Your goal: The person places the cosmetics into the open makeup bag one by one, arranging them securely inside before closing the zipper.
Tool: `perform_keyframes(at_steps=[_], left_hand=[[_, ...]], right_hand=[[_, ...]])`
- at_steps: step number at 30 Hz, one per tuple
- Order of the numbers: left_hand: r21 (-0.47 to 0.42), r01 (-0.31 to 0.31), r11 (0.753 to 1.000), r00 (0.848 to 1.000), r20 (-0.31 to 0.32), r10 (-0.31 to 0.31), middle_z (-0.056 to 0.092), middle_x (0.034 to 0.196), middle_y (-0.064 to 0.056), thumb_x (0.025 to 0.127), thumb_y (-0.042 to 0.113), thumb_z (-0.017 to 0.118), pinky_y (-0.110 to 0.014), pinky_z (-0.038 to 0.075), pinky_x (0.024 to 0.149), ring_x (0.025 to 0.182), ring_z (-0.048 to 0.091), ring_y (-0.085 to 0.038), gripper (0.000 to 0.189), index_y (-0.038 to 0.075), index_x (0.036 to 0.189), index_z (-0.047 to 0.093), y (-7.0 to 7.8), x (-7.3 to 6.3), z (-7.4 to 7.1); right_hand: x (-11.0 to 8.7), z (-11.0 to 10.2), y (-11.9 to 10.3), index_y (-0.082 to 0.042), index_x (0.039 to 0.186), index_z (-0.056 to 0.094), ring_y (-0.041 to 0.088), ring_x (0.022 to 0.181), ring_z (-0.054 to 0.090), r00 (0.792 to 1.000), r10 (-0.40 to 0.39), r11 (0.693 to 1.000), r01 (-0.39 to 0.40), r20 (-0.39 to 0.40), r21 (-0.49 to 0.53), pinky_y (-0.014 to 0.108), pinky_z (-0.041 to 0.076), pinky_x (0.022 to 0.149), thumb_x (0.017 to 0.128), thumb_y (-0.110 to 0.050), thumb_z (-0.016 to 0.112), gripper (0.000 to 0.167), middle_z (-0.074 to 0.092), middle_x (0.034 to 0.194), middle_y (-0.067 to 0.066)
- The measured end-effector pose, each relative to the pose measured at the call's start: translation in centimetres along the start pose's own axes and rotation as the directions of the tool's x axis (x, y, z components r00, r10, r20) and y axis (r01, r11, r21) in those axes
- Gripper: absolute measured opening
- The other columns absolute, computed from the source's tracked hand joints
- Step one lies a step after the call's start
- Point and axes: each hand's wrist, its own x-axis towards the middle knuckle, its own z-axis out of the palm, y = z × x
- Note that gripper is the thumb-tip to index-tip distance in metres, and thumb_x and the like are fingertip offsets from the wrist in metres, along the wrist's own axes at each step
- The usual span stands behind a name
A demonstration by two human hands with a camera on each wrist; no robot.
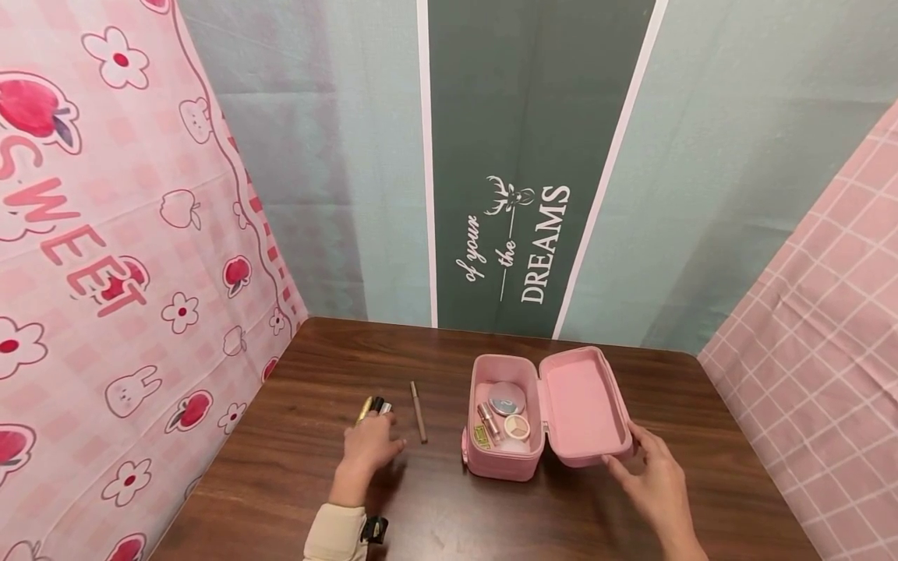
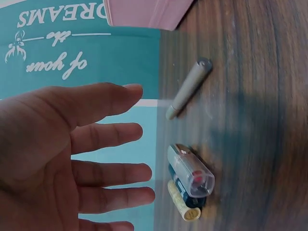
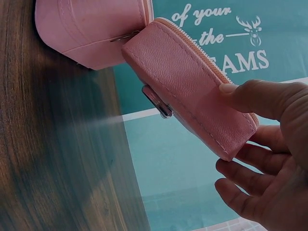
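Observation:
A pink zip-up cosmetic case (image 1: 503,467) stands on the table, its lid (image 1: 585,401) swung out to the right. My right hand (image 1: 655,479) grips the lid's outer edge, thumb on one side and fingers on the other. Over a small group of cosmetics at left, my left hand (image 1: 372,448) hovers with fingers extended, holding nothing. That group has a clear-capped tube (image 2: 192,171), a dark tube (image 2: 195,201) and a yellow tube (image 2: 184,203) side by side. Between the left hand and the case lies a slim tan pen-shaped cosmetic (image 1: 418,411).
Inside the case are a round silver compact (image 1: 507,399), a rose-gold lipstick-like tube (image 1: 489,423), a round three-part palette (image 1: 517,427) and a small yellow-green item (image 1: 481,436). Printed cloths surround the wooden table (image 1: 449,522) at the back and both sides.

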Motion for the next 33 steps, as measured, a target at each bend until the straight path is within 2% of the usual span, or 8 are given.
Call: perform_keyframes(at_steps=[4, 10, 17, 21, 24, 30, 33], left_hand=[[0.000, 0.013, 1.000, 1.000, -0.001, -0.013, 0.064, 0.100, -0.014, 0.072, 0.033, 0.076, -0.053, 0.041, 0.064, 0.085, 0.061, -0.032, 0.038, 0.010, 0.101, 0.068, -0.6, 0.0, 0.0], [-0.010, 0.003, 1.000, 1.000, -0.019, -0.004, 0.063, 0.092, -0.012, 0.073, 0.031, 0.076, -0.050, 0.041, 0.060, 0.080, 0.061, -0.031, 0.031, 0.010, 0.093, 0.066, -1.6, 0.0, 0.3], [-0.128, -0.002, 0.992, 0.998, -0.056, -0.005, 0.061, 0.102, -0.018, 0.073, 0.028, 0.077, -0.052, 0.044, 0.065, 0.084, 0.060, -0.033, 0.046, 0.006, 0.110, 0.063, -3.2, 0.0, 1.3], [-0.251, -0.047, 0.967, 0.994, -0.104, 0.021, 0.060, 0.107, -0.020, 0.071, 0.023, 0.078, -0.050, 0.045, 0.073, 0.089, 0.059, -0.033, 0.051, 0.003, 0.115, 0.061, -4.2, 0.1, 2.1], [-0.327, -0.067, 0.942, 0.991, -0.135, 0.023, 0.059, 0.108, -0.021, 0.070, 0.020, 0.080, -0.048, 0.045, 0.077, 0.092, 0.058, -0.034, 0.053, 0.002, 0.116, 0.060, -4.8, 0.1, 2.7], [-0.455, -0.065, 0.888, 0.982, -0.189, -0.025, 0.062, 0.099, -0.020, 0.066, 0.015, 0.082, -0.044, 0.046, 0.071, 0.083, 0.059, -0.032, 0.053, 0.001, 0.113, 0.062, -5.6, 0.0, 3.5], [-0.484, -0.059, 0.873, 0.979, -0.198, -0.043, 0.063, 0.092, -0.016, 0.067, 0.013, 0.082, -0.040, 0.047, 0.066, 0.077, 0.060, -0.029, 0.049, 0.000, 0.110, 0.063, -5.7, -0.1, 3.7]], right_hand=[[0.1, 0.0, -0.1, 0.008, 0.113, 0.059, 0.023, 0.074, 0.053, 1.000, 0.003, 1.000, -0.003, 0.009, -0.001, 0.027, 0.040, 0.062, 0.058, -0.006, 0.085, 0.062, 0.060, 0.101, 0.021], [0.2, -0.1, -0.1, 0.008, 0.113, 0.058, 0.024, 0.075, 0.053, 1.000, 0.007, 1.000, -0.007, 0.018, -0.005, 0.038, 0.043, 0.062, 0.059, -0.006, 0.085, 0.062, 0.059, 0.102, 0.021], [0.0, 0.0, 0.0, 0.008, 0.112, 0.059, 0.024, 0.072, 0.053, 1.000, -0.003, 1.000, 0.003, -0.002, -0.004, 0.035, 0.043, 0.059, 0.058, -0.006, 0.085, 0.062, 0.060, 0.100, 0.021], [0.0, 0.1, 0.1, 0.008, 0.112, 0.059, 0.024, 0.072, 0.053, 1.000, -0.005, 1.000, 0.005, -0.009, -0.002, 0.028, 0.041, 0.060, 0.057, -0.006, 0.085, 0.062, 0.060, 0.100, 0.021], [-0.1, 0.1, 0.1, 0.008, 0.112, 0.059, 0.023, 0.072, 0.053, 1.000, 0.005, 1.000, -0.005, -0.004, -0.003, 0.027, 0.040, 0.061, 0.057, -0.006, 0.085, 0.062, 0.060, 0.100, 0.020], [0.0, 0.1, 0.0, 0.007, 0.113, 0.059, 0.024, 0.074, 0.054, 1.000, 0.027, 1.000, -0.027, 0.014, -0.004, 0.030, 0.042, 0.061, 0.058, -0.006, 0.085, 0.062, 0.060, 0.102, 0.021], [0.0, 0.0, 0.0, 0.007, 0.113, 0.059, 0.024, 0.074, 0.054, 1.000, 0.025, 1.000, -0.025, 0.016, -0.004, 0.028, 0.042, 0.061, 0.059, -0.006, 0.085, 0.062, 0.060, 0.102, 0.021]])
